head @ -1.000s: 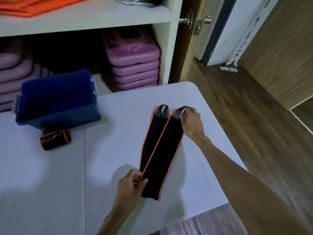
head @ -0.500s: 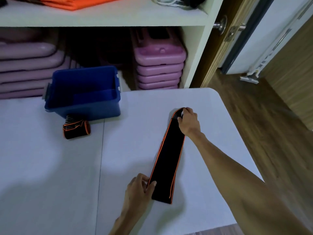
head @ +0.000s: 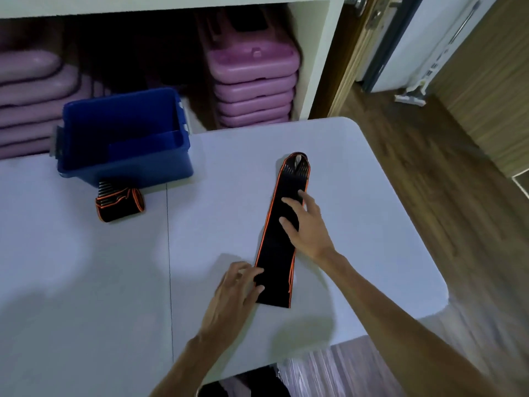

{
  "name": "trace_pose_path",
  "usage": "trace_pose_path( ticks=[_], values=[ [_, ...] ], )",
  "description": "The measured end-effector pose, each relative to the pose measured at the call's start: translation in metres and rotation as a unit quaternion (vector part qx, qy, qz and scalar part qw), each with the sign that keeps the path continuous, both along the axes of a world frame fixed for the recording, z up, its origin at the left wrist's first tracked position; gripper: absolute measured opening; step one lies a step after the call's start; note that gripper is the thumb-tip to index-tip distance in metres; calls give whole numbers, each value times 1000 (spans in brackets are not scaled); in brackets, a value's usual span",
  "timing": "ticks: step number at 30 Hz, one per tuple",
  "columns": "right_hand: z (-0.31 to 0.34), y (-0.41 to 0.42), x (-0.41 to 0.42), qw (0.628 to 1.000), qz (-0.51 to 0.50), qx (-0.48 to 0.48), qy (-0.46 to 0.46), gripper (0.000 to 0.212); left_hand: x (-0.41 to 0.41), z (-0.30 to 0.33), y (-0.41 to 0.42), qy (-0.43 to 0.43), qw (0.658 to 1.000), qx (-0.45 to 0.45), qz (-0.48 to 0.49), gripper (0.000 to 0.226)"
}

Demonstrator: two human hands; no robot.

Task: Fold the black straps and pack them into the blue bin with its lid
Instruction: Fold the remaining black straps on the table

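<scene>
Bench [head: 357, 173]: white, carries everything; the blue bin is the landmark for the places below.
Blue bin [head: 126, 167]: at the bench's far left edge, open on top; no lid on it, and I cannot tell whether the flat blue panel inside is the lid.
Long strap [head: 282, 233]: black with orange edging, flat on the bench, well to the right of the blue bin and nearer the person.
Change: a second ago it lay as two side-by-side halves; half a second ago the halves were already brought together with the hands pinching each end; now it is one narrow band and the hands lie flat on top.
Meaning: judged from this, the lengthwise fold is done and is being smoothed; the next folds along its length remain, then packing and the lid.
Long axis: runs from the near edge away from the person, leaning slightly right at the far end.
Pointing: the ribbed loop end [head: 296, 167] points away, toward the shelf; the squared end points at the person.
Right hand [head: 307, 224]: fingers spread and straight, pressing the strap's middle.
Left hand [head: 237, 287]: fingers loosely extended, touching the near end's left edge, gripping nothing.
Folded strap [head: 120, 203]: small bundle touching or just in front of the blue bin, not yet inside.
</scene>
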State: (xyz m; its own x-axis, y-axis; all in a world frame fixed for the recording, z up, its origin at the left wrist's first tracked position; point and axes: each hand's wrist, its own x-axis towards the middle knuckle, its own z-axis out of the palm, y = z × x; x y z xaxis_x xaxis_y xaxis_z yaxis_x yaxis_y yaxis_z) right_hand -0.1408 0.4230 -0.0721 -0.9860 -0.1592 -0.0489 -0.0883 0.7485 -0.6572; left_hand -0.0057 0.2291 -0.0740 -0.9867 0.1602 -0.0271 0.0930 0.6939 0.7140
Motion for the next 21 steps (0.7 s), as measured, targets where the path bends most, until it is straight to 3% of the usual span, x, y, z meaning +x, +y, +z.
trace_pose_path(
  ticks=[4,8,14,21],
  values=[
    [-17,2,35,999,-4,24,-30,51,-17,-7,4,39,998,-22,-33,35],
    [-13,4,51,996,-49,-58,-49,46,-23,-9,13,94,995,-28,-35,33],
    [1,3,96,996,-38,-72,-33,42,-8,-16,9,72,995,-35,-55,39],
    [-14,4,142,996,36,68,41,44,-21,-16,11,100,987,-102,-71,31]
  ],
)
